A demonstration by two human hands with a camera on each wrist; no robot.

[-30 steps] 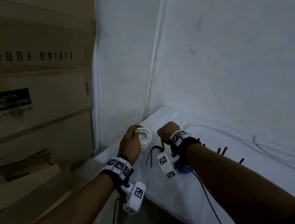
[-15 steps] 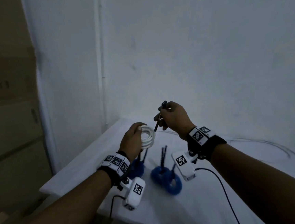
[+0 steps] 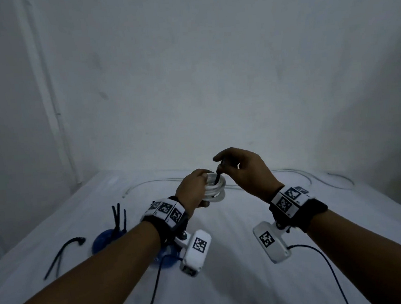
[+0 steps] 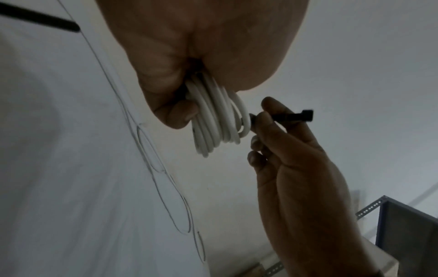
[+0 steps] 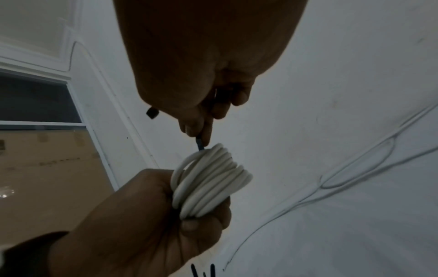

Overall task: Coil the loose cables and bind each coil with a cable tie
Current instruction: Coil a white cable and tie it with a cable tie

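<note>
The left hand (image 3: 191, 189) is holding a coil of white cable (image 3: 214, 190) above the white table (image 3: 242, 281), its fingers curled tightly round one side of the loops. The right hand (image 3: 247, 172) is pinching a black cable tie (image 3: 218, 174) between thumb and fingertips, its lower end pointing down into the middle of the coil. The left wrist view is showing what the head view is not: the tie's square head (image 4: 307, 114) sticking out past the right fingers (image 4: 272, 112). The right wrist view is showing the strap meeting the top loop (image 5: 200, 145). Only the head view is taking in the blue coils (image 3: 105, 240) with upright black ties, a loose black tie (image 3: 63, 253), and a thin uncoiled cable (image 3: 318, 178) lying along the table's far edge.
</note>
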